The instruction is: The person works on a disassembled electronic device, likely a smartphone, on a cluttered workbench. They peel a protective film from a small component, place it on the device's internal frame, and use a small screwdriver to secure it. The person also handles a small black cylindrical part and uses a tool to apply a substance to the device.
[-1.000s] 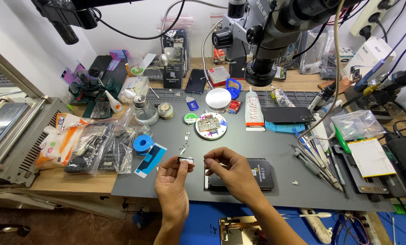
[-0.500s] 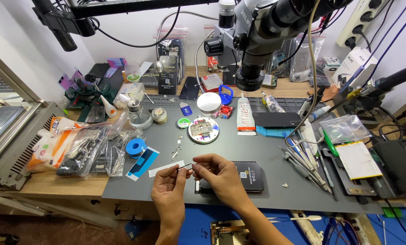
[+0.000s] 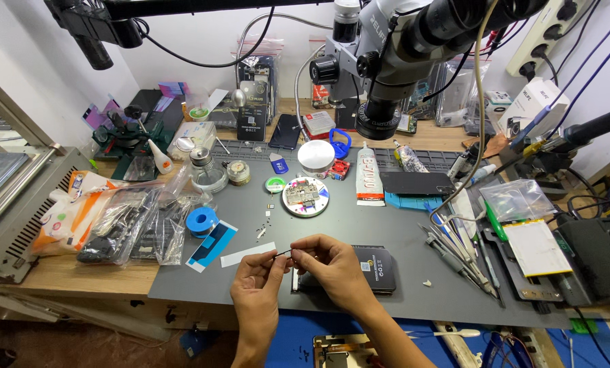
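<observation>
My left hand (image 3: pixel 258 281) and my right hand (image 3: pixel 325 267) meet over the front of the grey work mat (image 3: pixel 400 232). Between their fingertips they pinch a thin dark strip (image 3: pixel 283 254), a small flat part held level. Under my right hand lies a black phone (image 3: pixel 376 267) flat on the mat, partly hidden by the hand. A white paper strip (image 3: pixel 248 254) lies just left of my left hand's fingers.
A round tray with small parts (image 3: pixel 305 196) sits mid-mat under a microscope head (image 3: pixel 386 102). Blue tape roll (image 3: pixel 201 220) and plastic bags (image 3: pixel 124 225) lie left. Tweezers and tools (image 3: pixel 455 249) lie right, beside a white pad (image 3: pixel 535 247). A white glue tube (image 3: pixel 368 176) lies behind.
Both hands stay together at the mat's front. The white strip that was at my left fingers now lies on the mat, and the thin dark strip shows between my fingertips.
</observation>
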